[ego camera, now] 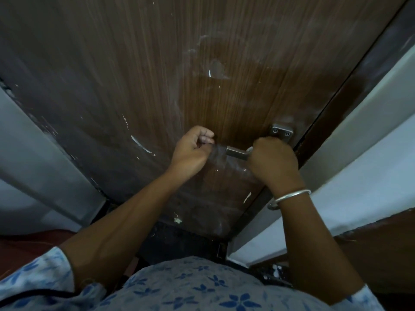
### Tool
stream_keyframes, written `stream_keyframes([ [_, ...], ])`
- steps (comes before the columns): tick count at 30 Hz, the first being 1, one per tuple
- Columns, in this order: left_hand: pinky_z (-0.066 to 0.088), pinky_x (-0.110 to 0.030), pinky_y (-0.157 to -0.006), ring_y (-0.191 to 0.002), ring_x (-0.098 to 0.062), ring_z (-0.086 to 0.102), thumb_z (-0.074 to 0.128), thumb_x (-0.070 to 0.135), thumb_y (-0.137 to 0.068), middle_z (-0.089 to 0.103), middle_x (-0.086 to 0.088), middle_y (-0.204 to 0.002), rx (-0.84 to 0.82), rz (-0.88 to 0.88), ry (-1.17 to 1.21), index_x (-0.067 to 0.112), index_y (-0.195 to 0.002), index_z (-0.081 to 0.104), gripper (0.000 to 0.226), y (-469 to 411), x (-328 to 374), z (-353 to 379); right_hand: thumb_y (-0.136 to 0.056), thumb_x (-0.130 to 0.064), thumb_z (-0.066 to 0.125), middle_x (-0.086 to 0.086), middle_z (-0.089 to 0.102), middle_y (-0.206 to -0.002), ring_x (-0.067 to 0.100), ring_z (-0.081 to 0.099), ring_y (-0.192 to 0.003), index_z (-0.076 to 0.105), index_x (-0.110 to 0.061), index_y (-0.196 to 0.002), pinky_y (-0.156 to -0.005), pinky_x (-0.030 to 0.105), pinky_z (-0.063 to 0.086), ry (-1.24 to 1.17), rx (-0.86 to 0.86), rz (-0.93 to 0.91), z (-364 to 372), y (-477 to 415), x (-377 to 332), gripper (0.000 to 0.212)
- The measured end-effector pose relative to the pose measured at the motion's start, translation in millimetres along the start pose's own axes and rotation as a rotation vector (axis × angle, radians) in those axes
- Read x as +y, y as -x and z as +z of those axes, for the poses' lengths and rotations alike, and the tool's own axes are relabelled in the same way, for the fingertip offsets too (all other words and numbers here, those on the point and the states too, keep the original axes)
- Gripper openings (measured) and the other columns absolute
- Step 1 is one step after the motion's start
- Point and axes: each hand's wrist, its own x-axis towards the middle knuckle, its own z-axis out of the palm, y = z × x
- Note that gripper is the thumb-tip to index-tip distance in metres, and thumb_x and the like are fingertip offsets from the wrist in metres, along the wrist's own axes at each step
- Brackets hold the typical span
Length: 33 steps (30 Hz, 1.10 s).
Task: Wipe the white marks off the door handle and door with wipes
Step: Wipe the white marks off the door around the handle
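Right hand (272, 161) fingers wrapped round door handle (235, 151); left hand (190, 153) fingers curled, contents unclear; white marks (141, 144) beside.

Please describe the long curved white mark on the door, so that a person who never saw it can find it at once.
Start at the brown wooden door and find its metal handle near the right edge. Move left past the left hand, whose grip is closed beside the handle's tip. The curved white mark lies just left of that hand; it is one thick slanting arc, while the other marks are small flecks or hazy smears.
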Motion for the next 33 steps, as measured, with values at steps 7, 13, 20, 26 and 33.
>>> stream_keyframes([
  [7,0.049,-0.025,-0.079,-0.078,-0.003,0.056,0.053,-0.003,-0.086,0.058,0.006,-0.08,0.031,0.028,-0.017,0.017,-0.093,0.058,0.022,-7,4,1,-0.088,-0.019,0.049,0.014,0.061,-0.085,0.033,0.06,-0.082,0.06,-0.007,-0.081,-0.061,0.028,0.031,-0.236,-0.016,-0.107,-2,-17,-36,0.017],
  [13,0.046,-0.012,-0.075,-0.076,-0.001,0.054,0.051,-0.006,-0.085,0.056,0.006,-0.079,0.144,0.068,0.024,0.015,-0.095,0.057,0.024,-16,19,-17,-0.086,0.0,0.054,0.022,0.065,-0.104,0.036,0.063,-0.089,0.065,0.003,-0.108,-0.076,0.033,0.051,-0.328,0.839,-0.234,-21,-40,-58,0.024],
  [20,0.043,-0.005,-0.069,-0.075,0.001,0.055,0.053,-0.005,-0.083,0.057,0.006,-0.082,0.281,0.117,0.02,0.014,-0.096,0.056,0.023,-24,35,-36,-0.087,-0.024,0.054,0.017,0.034,-0.148,0.031,0.03,-0.138,0.034,0.002,-0.14,-0.113,0.046,0.012,0.174,0.741,-0.359,-10,-82,-63,0.062],
  [26,0.045,-0.012,-0.078,-0.09,-0.009,0.056,0.049,-0.009,-0.077,0.057,-0.014,-0.108,0.419,0.126,-0.025,0.018,-0.096,0.053,0.034,-22,31,-43,-0.092,-0.027,0.043,0.006,0.03,-0.152,0.02,0.027,-0.14,0.037,-0.009,-0.141,-0.113,0.047,0.021,0.456,0.654,-0.603,18,-85,-88,0.053],
  [33,0.041,-0.003,-0.071,-0.08,0.008,0.051,0.05,-0.007,-0.079,0.051,-0.014,-0.116,0.462,0.075,-0.077,0.021,-0.099,0.049,0.035,-12,26,-48,-0.087,-0.011,0.058,0.009,0.061,-0.127,0.023,0.054,-0.121,0.07,-0.004,-0.108,-0.104,0.051,0.038,0.328,0.567,-0.865,45,-67,-72,0.024],
])
